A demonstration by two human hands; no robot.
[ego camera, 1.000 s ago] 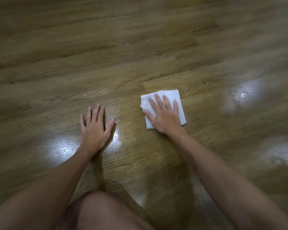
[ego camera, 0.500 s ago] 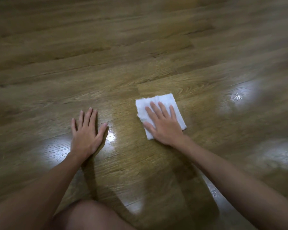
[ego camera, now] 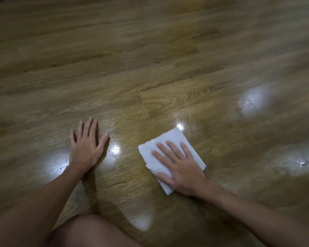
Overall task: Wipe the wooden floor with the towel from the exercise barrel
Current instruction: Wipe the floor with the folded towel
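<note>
Nearby, bare knee (ego camera: 89,230) beside towel (ego camera: 169,139)

Glossy brown plank floor (ego camera: 168,72) reflecting bright patches of light.

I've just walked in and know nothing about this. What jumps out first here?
A white folded towel lies on the wooden floor, with the right hand pressed flat on it. To its left, the left hand rests flat on bare boards. Bright glare patches shine on the planks around both hands.
</note>
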